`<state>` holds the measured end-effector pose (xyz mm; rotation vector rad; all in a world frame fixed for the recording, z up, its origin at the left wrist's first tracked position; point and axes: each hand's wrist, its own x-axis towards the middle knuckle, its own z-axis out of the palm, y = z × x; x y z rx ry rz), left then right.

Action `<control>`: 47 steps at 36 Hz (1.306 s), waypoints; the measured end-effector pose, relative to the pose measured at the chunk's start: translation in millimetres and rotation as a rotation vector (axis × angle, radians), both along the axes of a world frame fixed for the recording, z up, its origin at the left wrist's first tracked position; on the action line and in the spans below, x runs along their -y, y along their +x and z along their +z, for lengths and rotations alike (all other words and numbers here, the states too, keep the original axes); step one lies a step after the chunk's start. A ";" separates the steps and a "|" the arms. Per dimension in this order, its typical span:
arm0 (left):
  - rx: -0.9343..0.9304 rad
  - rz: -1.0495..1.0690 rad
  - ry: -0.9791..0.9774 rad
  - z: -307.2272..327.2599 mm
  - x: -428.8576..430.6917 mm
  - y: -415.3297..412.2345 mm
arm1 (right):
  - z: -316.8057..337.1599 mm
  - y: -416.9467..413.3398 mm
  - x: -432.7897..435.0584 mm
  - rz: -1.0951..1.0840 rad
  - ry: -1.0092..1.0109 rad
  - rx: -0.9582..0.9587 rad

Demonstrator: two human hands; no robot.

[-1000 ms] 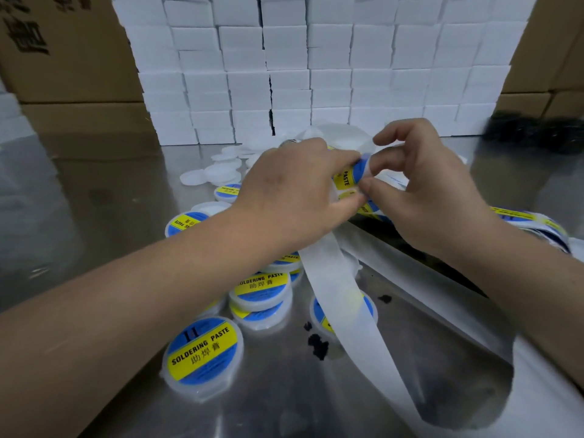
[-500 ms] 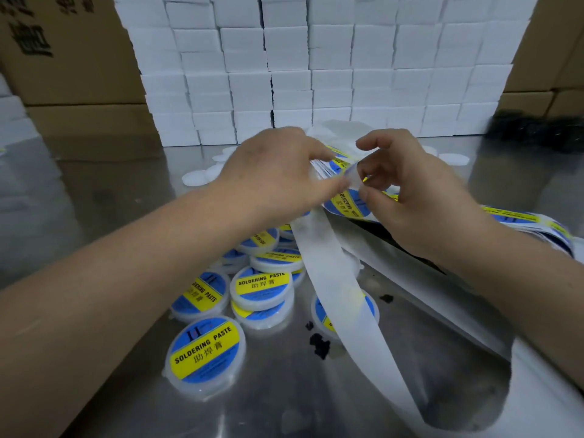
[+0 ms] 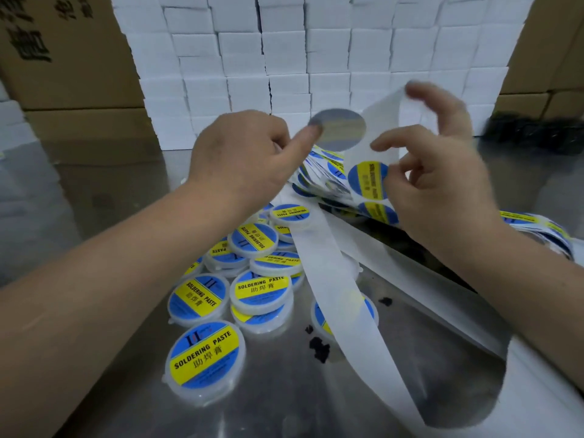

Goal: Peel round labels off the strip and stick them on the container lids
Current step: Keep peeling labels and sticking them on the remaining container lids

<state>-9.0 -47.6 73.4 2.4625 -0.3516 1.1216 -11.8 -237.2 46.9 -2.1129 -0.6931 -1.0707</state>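
The left hand (image 3: 243, 153) holds a freed round label (image 3: 339, 129) in the air beyond the pile. Its grip takes only the label's left edge at the index fingertip (image 3: 311, 131), apparently pinching it against a thumb hidden behind. The disc shows its grey, unprinted side to the camera. Holding it by the rim likely keeps most of the adhesive untouched and the label flat for pressing down. To its right, the right hand (image 3: 442, 191) pinches the strip (image 3: 384, 121): the thumb presses its front while the raised fingers, blurred, carry it up and over in a sharp bend. That bend probably serves to lift each label's edge off the backing. The next label (image 3: 368, 180) sits on the strip just below the thumb, with another under it. The spent backing (image 3: 328, 267) trails toward the near edge of the counter (image 3: 268, 412), draped over one tub. The unused length (image 3: 537, 229) lies heaped at the right. Finished containers (image 3: 259, 290), each with a blue and yellow label on its lid, are bunched near left under the left forearm, seemingly pushed aside. No bare lid shows, so the target for this label cannot be told. Stacked white boxes (image 3: 284, 67) wall off the far side.
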 end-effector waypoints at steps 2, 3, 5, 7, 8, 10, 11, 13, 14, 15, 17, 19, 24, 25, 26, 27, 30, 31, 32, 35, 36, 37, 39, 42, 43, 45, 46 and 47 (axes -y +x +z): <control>-0.001 -0.018 0.022 -2.7 3.2 -1.0 | 3.8 -0.7 2.5 -0.052 -0.004 0.080; -0.006 -0.026 0.023 -3.8 3.8 -0.8 | 4.8 -0.5 3.7 -0.069 -0.016 0.112; -0.019 -0.035 0.016 -5.7 4.0 0.0 | 5.1 0.6 5.2 -0.084 -0.049 0.137; -0.023 -0.034 0.015 -6.2 3.4 1.2 | 3.5 1.9 5.2 -0.091 -0.103 0.153; -0.027 -0.032 0.019 -6.0 2.9 1.2 | 2.0 2.4 4.3 -0.091 -0.139 0.171; -0.037 -0.030 0.024 -5.0 2.9 1.1 | -0.5 3.2 3.0 -0.072 -0.197 0.208; -0.039 -0.032 0.023 -4.7 3.0 1.0 | -1.4 3.4 2.6 -0.069 -0.217 0.214; -0.039 -0.036 0.021 -4.7 3.4 -0.1 | -1.6 3.0 3.1 -0.065 -0.216 0.176; -0.035 -0.036 0.024 -5.0 3.3 -0.7 | -0.7 2.7 3.6 -0.053 -0.190 0.116; -0.031 -0.033 0.031 -5.6 3.6 -0.7 | 0.2 2.6 3.7 -0.032 -0.148 0.029; -0.020 -0.012 0.066 -6.6 3.9 -0.7 | 0.9 1.9 3.1 0.017 -0.030 -0.172; -0.009 -0.001 0.092 -7.2 4.0 0.3 | 0.1 1.1 1.7 0.065 0.087 -0.319; 0.064 -0.033 0.135 -8.3 3.0 1.0 | 2.1 -1.5 -0.4 0.184 0.247 -0.472; 0.068 -0.038 0.139 -8.7 2.9 1.4 | 1.3 0.0 0.2 0.197 0.282 -0.484; 0.069 -0.042 0.139 -8.9 2.6 1.8 | 0.9 1.2 0.8 0.193 0.305 -0.492; 0.072 -0.043 0.135 -9.1 2.5 2.0 | 0.1 2.7 1.3 0.180 0.309 -0.495; 0.117 -0.021 0.113 -9.2 2.7 2.4 | -1.4 5.1 2.8 0.127 0.274 -0.501; 0.132 -0.015 0.107 -9.3 3.0 2.2 | -1.3 5.0 2.6 0.120 0.269 -0.508; 0.144 -0.012 0.103 -9.2 3.2 2.0 | -1.0 4.2 1.8 0.114 0.268 -0.519; 0.163 -0.023 0.102 -9.9 4.2 1.1 | -0.3 3.6 -1.0 0.114 0.286 -0.530; 0.167 -0.029 0.103 -10.2 4.6 0.7 | 0.3 3.4 -1.6 0.117 0.297 -0.538; 0.170 -0.034 0.104 -10.4 4.9 0.3 | 0.6 3.6 -2.4 0.124 0.315 -0.548; 0.165 -0.033 0.111 -10.3 4.8 -0.2 | 0.4 4.8 -3.5 0.145 0.353 -0.575; 0.155 -0.033 0.129 -9.8 2.9 1.1 | 1.1 5.8 -4.7 0.169 0.411 -0.591; 0.149 -0.035 0.134 -9.7 2.3 1.8 | 1.2 6.0 -4.4 0.180 0.428 -0.587; 0.132 -0.032 0.134 -10.3 1.6 3.4 | 1.0 5.5 -3.9 0.178 0.426 -0.579; 0.125 -0.033 0.129 -10.5 1.4 4.0 | 1.2 4.8 -3.8 0.173 0.414 -0.575; 0.121 -0.039 0.121 -10.7 1.5 4.6 | 1.4 4.0 -4.2 0.167 0.403 -0.570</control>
